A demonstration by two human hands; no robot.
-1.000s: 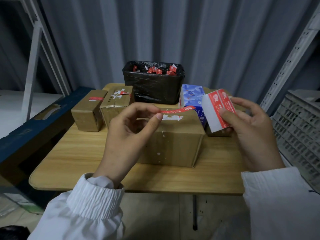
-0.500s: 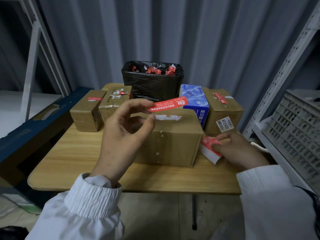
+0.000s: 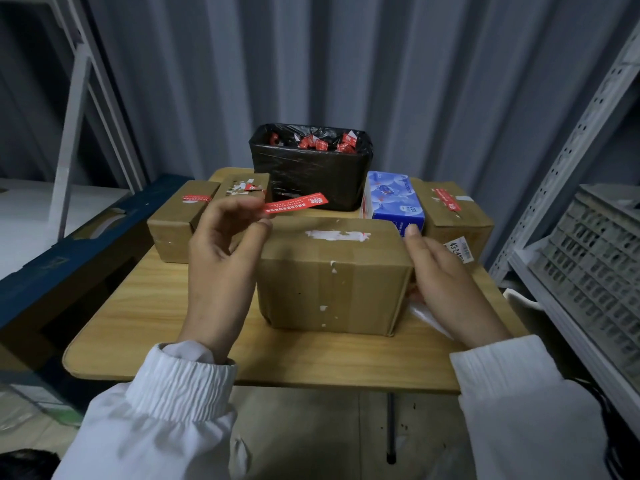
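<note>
- Over the box (image 3: 332, 282) on the bench (image 3: 156, 323), my left hand (image 3: 221, 268) pinches the red sticker (image 3: 296, 202), as before.
- My right hand (image 3: 446, 282), fingers straight, now touches the box's right side, having released the label pad (image 3: 429, 318) lying beside it.

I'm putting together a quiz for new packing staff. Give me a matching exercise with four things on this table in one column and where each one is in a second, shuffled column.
Things:
1. red sticker
2. black bin
3. blue tissue pack
4. big cardboard box

Places:
A. at the back of the table, with red scraps inside
B. in the middle of the table, right hand against its side
C. pinched in the left hand
D. right of the bin, behind the big box

Pairs: 1-C, 2-A, 3-D, 4-B
</note>
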